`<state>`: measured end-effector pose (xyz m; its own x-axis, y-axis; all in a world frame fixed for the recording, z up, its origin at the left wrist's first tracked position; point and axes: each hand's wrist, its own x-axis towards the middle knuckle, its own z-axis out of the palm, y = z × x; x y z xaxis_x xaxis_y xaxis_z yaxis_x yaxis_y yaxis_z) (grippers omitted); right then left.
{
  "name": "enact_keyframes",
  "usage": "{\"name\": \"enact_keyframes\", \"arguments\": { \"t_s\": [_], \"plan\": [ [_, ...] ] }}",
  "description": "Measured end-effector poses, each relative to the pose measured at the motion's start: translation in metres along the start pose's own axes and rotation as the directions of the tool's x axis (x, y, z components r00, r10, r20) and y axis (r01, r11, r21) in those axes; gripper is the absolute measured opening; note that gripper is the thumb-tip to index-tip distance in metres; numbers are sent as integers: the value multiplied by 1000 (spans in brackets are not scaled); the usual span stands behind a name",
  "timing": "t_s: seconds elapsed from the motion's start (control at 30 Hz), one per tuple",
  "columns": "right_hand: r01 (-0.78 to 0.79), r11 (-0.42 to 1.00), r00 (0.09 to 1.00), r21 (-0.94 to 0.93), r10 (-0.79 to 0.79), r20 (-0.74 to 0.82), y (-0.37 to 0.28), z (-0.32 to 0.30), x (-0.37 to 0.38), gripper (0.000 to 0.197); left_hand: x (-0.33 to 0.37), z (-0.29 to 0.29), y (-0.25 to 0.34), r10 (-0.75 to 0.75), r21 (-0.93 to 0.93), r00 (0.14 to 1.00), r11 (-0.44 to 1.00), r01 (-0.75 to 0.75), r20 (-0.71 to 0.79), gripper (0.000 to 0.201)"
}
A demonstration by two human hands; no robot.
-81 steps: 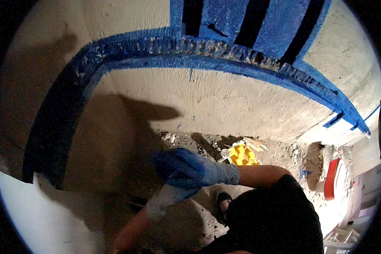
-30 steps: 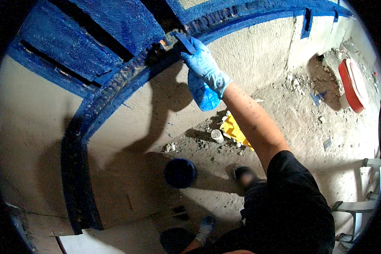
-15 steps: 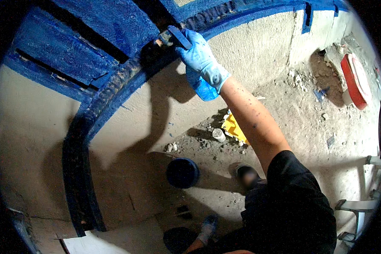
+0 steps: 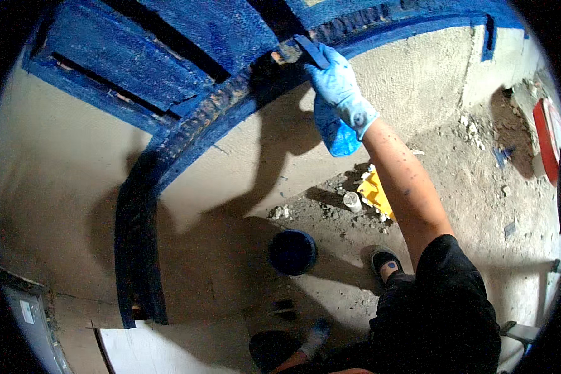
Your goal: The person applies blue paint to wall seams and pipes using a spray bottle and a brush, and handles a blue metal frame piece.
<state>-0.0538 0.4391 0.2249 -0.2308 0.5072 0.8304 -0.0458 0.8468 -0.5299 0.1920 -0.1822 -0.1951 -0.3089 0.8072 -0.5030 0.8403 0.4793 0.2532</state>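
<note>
My right hand, in a pale blue glove, is raised to the wall with its fingers closed around a flat blue paint-covered tool. The tool's kind is not clear. Its tip is at the rough edge of the curved blue band. A shiny blue, bag-like thing hangs beneath the same hand; how it is held is hidden. Low in the picture, my left hand is in shadow beside a dark round shape. Its fingers are too dark to read.
A dark bucket stands on the dusty, rubble-strewn floor. Near it are a white cup and a yellow object. A red and white object is at the far right. Ladder-like metal parts and a white panel lie lower down.
The whole view has shifted, so the scene appears farther right and slightly lower. My right hand keeps its grip on the blue tool at nearly the same spot on the band.
</note>
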Motion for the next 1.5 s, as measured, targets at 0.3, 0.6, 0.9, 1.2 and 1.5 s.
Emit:
{"name": "enact_keyframes", "arguments": {
  "t_s": [0.3,0.6,0.9,1.2,1.5],
  "plan": [
    [-226,953,974,202,221,47,8,14,0,45,-3,-28,17,-85,-345,995,933,99,56,40],
    [-152,982,988,116,147,45,19,17,-8,53,-2,1,-2,91,-110,995,990,-86,36,40],
    [-92,996,993,-10,92,69,8,10,-8,48,0,-3,2,109,-38,992,993,-112,-66,38],
    [-129,990,992,57,128,22,23,20,-8,48,0,-10,11,4,-139,997,990,-14,-72,39],
    [-221,970,969,99,207,132,27,0,-18,50,1,-8,12,-103,-232,994,966,110,41,39]
  ]
}}
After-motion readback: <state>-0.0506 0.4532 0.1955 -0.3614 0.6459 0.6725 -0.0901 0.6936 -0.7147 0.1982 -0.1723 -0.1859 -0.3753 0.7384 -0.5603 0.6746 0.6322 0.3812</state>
